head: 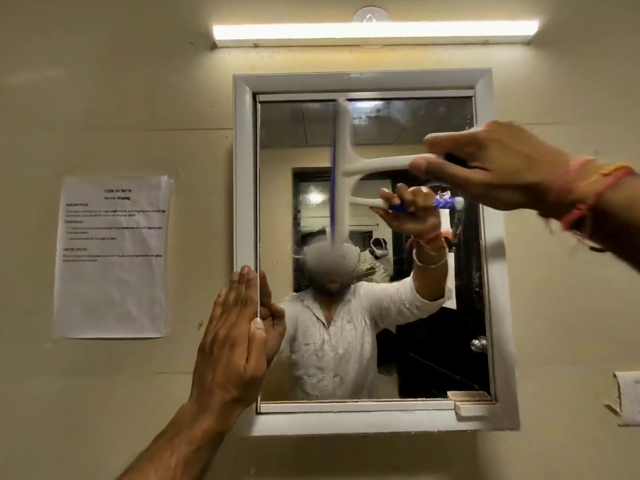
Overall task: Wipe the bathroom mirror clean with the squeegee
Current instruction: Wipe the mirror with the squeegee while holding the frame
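Beige bathroom wall (104, 98) with framed mirror (433, 358). Right grip (485, 164) clenched on the squeegee (377, 164) handle, blade upright against the mirror's upper left half; left grip (232, 334) released, straight fingers (242, 282) pressing the mirror's left edge.

Beige wall (104, 98), lit tube light (375, 31), taped paper notice (112, 256).

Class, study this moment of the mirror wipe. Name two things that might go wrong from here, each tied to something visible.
1. The left hand lies flat along the left edge of the mirror, so it may leave fresh fingerprints there.
2. The right hand grips the squeegee far out on its handle; the upright blade might press unevenly and leave streaks.
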The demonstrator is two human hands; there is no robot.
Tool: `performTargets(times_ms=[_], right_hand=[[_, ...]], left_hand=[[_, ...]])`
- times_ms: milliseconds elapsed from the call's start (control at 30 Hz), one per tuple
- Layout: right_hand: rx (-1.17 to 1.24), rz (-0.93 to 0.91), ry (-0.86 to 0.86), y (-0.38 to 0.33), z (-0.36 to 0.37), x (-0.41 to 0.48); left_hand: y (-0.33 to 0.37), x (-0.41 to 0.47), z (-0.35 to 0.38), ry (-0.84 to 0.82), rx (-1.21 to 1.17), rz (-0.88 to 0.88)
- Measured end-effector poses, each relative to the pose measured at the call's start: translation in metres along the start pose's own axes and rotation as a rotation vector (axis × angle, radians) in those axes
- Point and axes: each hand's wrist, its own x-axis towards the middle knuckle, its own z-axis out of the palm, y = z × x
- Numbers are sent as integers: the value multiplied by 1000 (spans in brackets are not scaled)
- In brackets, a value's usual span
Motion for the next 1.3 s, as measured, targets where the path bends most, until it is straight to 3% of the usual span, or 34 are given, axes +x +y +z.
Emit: performTargets(times_ms=[133, 267, 533, 1033, 1300], right_hand=[[-22, -92, -61, -35, 19, 58], [-18, -46, -101, -27, 25, 76], [53, 132, -85, 28, 9, 25], [84, 521, -76, 65, -28, -73], [508, 618, 251, -26, 21, -67]], left_hand=[[-5, 0, -2, -23, 21, 15], [-6, 0, -1, -31, 18, 18], [0, 0, 4, 8, -13, 17], [3, 0, 2, -9, 6, -20], [-1, -1, 2, -9, 6, -9]])
